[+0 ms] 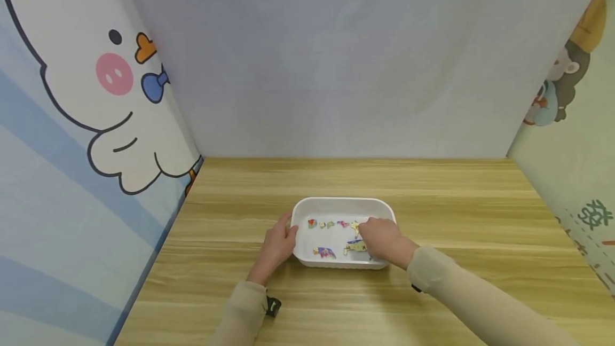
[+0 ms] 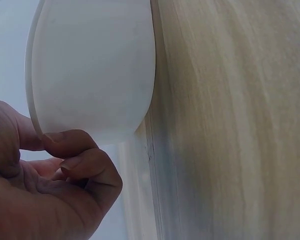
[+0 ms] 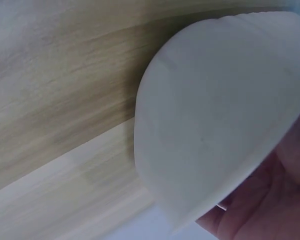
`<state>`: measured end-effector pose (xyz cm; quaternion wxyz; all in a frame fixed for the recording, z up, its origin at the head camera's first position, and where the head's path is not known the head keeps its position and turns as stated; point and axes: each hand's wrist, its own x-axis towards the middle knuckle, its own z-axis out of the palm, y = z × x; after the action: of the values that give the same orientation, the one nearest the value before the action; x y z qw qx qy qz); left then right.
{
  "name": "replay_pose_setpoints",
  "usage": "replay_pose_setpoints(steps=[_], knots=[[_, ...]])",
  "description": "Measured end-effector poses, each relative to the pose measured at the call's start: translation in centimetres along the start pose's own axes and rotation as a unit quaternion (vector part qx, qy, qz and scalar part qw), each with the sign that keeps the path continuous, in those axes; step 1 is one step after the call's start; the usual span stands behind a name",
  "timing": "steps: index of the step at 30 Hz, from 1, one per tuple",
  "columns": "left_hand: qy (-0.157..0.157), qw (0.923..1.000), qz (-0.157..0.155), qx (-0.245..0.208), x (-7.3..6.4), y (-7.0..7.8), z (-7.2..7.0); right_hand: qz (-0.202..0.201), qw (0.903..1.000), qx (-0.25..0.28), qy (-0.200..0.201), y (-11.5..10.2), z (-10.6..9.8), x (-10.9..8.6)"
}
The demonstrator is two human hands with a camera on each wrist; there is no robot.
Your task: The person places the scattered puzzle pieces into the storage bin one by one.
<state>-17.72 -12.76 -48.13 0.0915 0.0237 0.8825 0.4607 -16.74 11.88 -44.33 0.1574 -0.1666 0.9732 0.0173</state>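
Note:
A white rectangular plastic tub (image 1: pixel 343 204) with rounded corners sits on the wooden table. My left hand (image 1: pixel 280 240) pinches its left rim, thumb over the edge and fingers bent outside; in the left wrist view the hand (image 2: pixel 55 180) grips the rim from below. Inside lie small flat colourful pieces: a red and green one (image 1: pixel 312 223), a pink one (image 1: pixel 343 223), a purple-blue one (image 1: pixel 325 252) and a larger yellowish one (image 1: pixel 356 246). My right hand (image 1: pixel 384 239) reaches over the right rim into the tub, fingers curled; I cannot tell what its hidden fingertips hold.
The wood-grain table (image 1: pixel 461 218) spreads around the tub. A pale cloth wall (image 1: pixel 336 68) rises at the back, with a cartoon-printed curtain (image 1: pixel 72 202) at left and another printed panel (image 1: pixel 567 164) at right. A black strap (image 1: pixel 273 306) sticks out at the left cuff.

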Motion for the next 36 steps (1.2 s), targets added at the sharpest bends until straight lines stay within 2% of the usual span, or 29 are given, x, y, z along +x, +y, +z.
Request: replay_pose_setpoints(steps=[9, 16, 23, 32, 36], knots=[[0.002, 1.0, 0.003, -0.001, -0.13, 0.18, -0.18, -0.01, 0.9997, -0.004, 0.021, -0.14, 0.28, -0.13], [-0.004, 0.9998, -0.017, 0.006, -0.1, 0.29, -0.28, 0.011, 0.9998, 0.017, 0.006, 0.12, -0.17, -0.03], [-0.007, 0.9998, -0.017, 0.002, -0.25, 0.36, -0.18, 0.018, 0.9993, 0.028, 0.015, 0.52, -0.11, -0.42], [0.001, 0.9999, -0.009, 0.01, -0.35, 0.23, -0.22, -0.021, 0.9955, 0.008, 0.092, 0.54, -0.22, -0.83], [0.001, 0.9999, -0.006, 0.014, -0.34, 0.19, -0.29, -0.026, 0.9942, -0.002, 0.104, 0.54, -0.59, -0.99]])
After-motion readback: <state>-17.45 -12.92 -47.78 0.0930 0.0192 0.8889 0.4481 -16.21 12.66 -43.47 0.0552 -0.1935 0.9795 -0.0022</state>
